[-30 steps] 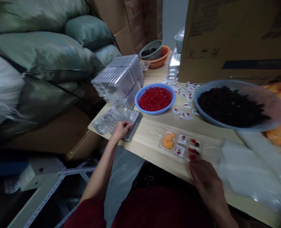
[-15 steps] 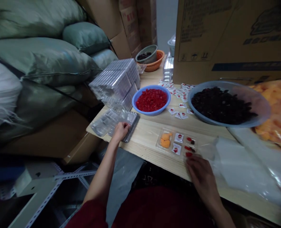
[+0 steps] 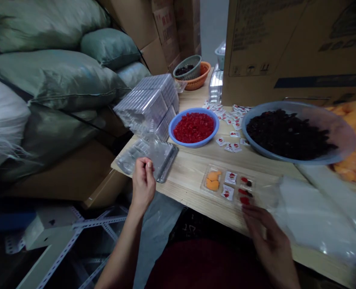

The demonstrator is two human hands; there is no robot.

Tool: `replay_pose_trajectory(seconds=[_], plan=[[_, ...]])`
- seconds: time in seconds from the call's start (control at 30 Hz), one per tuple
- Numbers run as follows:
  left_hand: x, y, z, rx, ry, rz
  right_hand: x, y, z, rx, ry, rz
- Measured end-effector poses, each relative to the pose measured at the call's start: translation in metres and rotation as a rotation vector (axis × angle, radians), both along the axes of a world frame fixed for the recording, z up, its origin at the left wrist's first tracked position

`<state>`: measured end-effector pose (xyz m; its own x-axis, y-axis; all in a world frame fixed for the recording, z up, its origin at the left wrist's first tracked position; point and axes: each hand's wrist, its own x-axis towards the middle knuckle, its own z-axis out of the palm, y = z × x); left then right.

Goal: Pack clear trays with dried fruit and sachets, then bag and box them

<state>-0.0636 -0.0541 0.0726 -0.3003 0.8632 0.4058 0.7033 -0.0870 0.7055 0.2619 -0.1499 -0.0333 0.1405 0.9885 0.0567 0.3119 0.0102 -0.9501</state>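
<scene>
Clear, compartmented plastic tray meets right fingers, grip unclear; left fingers pinched narrow.

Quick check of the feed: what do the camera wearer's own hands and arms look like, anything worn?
The left hand and right hand are bare: no gloves, and no watch or ring that I can see. Both visible forearms are uncovered; no sleeve shows. The top is dark red.
</scene>
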Motion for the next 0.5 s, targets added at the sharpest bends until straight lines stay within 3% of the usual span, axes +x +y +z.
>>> replay_pose_trajectory(seconds=[0.1,0.17,0.23,0.33,0.43,0.5], plan=[[0.058,-0.031,0.000,-0.016,-0.512,-0.218,-0.041,0.003,0.020,-0.260,0.440,0.130],[0.096,-0.052,-0.015,-0.087,-0.776,-0.299,-0.063,0.008,0.030,-0.377,0.757,0.180],[0.122,-0.069,-0.032,-0.186,-0.935,-0.328,-0.071,0.013,0.035,-0.385,0.967,0.119],[0.127,-0.073,-0.049,-0.288,-1.091,-0.340,-0.052,0.017,0.036,-0.284,0.980,-0.066],[0.107,-0.048,-0.059,-0.297,-1.237,-0.295,-0.018,0.018,0.027,-0.179,0.767,-0.166],[0.095,-0.025,-0.069,-0.306,-1.154,-0.271,0.000,0.022,0.015,-0.131,0.604,-0.178]])
